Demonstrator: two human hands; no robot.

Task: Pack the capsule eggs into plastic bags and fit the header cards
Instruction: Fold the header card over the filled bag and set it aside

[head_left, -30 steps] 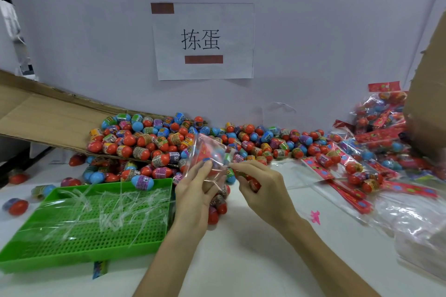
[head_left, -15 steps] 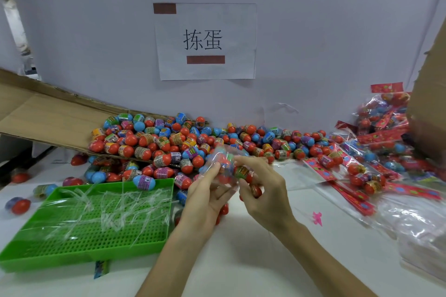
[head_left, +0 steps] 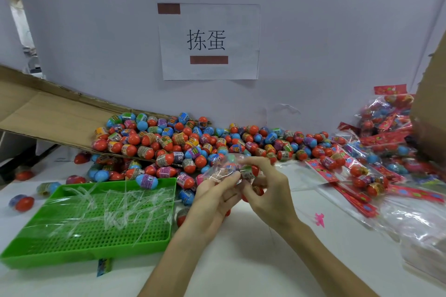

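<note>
head view. the left hand [head_left: 212, 196] is raised over the near edge of the egg heap, its fingers curled round a small clear plastic bag [head_left: 220, 167], gripping the film so that the mouth faces right. the right hand [head_left: 268, 190] meets it from the right, thumb and fingertips pinching a capsule egg [head_left: 249, 171] with a red end right at that mouth. i judge this to be the filling step: the bag is held off the table so the egg can slide down into it. something coloured shows through the film, probably an egg inside, but the crinkled plastic blurs the count. no header card is on this bag.

the loose capsule eggs [head_left: 183, 142] lie heaped just beyond the hands, spilling off a tilted cardboard flap [head_left: 48, 116] at the far left, so supply is in easy reach. at the near left sits a green perforated tray [head_left: 96, 231] with clear film strips strewn in it. right of the hands, red header cards [head_left: 322, 171] lie among flat bags, with a mound of finished packs [head_left: 386, 125] further right beside a cardboard box [head_left: 432, 128]. a stack of clear bags [head_left: 424, 243] sits at the near right.

the surface is a white table [head_left: 241, 267], with a few stray eggs at its left and a pink scrap [head_left: 319, 219] near the right forearm. behind stands a plain pale wall carrying a paper sign [head_left: 208, 41] with two printed characters.
</note>
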